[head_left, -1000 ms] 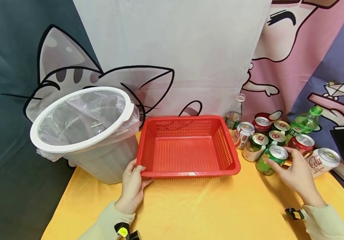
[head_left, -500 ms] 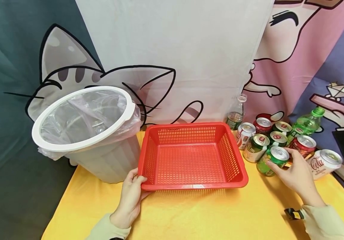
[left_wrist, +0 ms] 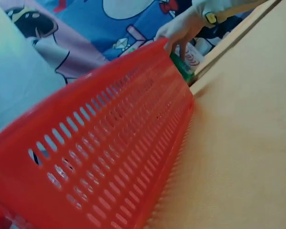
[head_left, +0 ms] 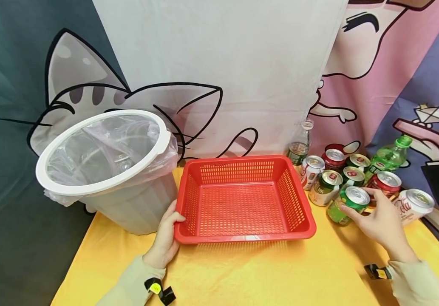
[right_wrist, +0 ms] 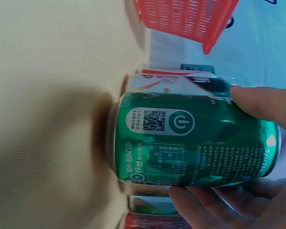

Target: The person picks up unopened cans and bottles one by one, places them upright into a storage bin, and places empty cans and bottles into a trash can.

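A red plastic basket (head_left: 238,208) with slotted walls sits in the middle of the yellow table. My left hand (head_left: 165,238) grips its near left corner, thumb at the rim; the other fingers are largely hidden. On the right, my right hand (head_left: 381,221) holds a green Sprite can (right_wrist: 181,138) near its top, thumb on one side and fingers on the other. The can is among a cluster of drinks: a white cola can (head_left: 414,206) to its right, a red can (head_left: 387,182) behind, and a dark green and beige can (head_left: 325,188) to its left.
A grey bin (head_left: 139,204) with a white rim and clear bag liner stands left of the basket. A clear bottle (head_left: 298,146) and a green bottle (head_left: 391,155) stand behind the cans. A printed cloth (head_left: 238,63) hangs along the back.
My left hand has pulled the basket toward me and slightly right, mostly in the first half second. My right hand stays at the green can, which shifts or tilts very slightly.
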Action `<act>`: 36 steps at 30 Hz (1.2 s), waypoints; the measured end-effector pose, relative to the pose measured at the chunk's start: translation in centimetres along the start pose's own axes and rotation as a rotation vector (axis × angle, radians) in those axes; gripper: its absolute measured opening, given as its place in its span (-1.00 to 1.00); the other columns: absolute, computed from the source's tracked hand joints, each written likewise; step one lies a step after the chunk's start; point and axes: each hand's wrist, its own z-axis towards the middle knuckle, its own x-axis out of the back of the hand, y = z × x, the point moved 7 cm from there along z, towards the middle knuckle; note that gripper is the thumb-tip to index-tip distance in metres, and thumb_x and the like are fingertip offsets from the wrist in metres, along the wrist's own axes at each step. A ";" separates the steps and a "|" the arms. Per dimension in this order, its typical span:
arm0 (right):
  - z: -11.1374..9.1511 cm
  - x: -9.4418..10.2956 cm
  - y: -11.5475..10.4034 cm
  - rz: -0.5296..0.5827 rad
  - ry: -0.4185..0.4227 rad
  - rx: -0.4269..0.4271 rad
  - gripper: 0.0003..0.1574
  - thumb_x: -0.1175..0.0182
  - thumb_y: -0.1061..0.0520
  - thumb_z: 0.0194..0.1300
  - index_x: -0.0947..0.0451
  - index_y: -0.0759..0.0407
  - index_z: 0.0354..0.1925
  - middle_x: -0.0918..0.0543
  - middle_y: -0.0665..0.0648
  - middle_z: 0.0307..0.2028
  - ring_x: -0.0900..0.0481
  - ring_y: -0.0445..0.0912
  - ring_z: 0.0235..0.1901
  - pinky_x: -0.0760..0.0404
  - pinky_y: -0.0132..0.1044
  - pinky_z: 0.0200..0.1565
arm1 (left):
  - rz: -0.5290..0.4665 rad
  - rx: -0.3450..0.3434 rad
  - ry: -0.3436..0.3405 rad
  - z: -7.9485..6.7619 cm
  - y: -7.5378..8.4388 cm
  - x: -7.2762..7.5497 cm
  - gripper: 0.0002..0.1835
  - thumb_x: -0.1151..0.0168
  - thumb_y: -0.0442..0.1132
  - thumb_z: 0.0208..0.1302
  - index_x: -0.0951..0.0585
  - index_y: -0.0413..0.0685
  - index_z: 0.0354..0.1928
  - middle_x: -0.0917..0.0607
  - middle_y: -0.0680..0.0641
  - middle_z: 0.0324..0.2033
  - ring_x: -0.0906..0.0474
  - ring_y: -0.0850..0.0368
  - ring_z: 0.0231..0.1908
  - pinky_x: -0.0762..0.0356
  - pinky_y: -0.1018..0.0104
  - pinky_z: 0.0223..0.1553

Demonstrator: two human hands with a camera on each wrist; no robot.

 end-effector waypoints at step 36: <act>6.3 -3.6 -23.0 0.156 -0.181 0.333 -0.18 -0.61 -0.07 0.07 -0.51 0.17 0.20 -0.72 0.19 -0.05 -0.67 0.06 -0.15 -0.62 -0.16 -0.20 | -0.107 -0.004 -0.171 2.0 -1.8 1.2 -0.41 0.16 -0.23 0.44 -0.09 0.12 0.49 -0.47 -0.04 0.25 -0.49 0.01 0.21 -0.57 0.11 0.20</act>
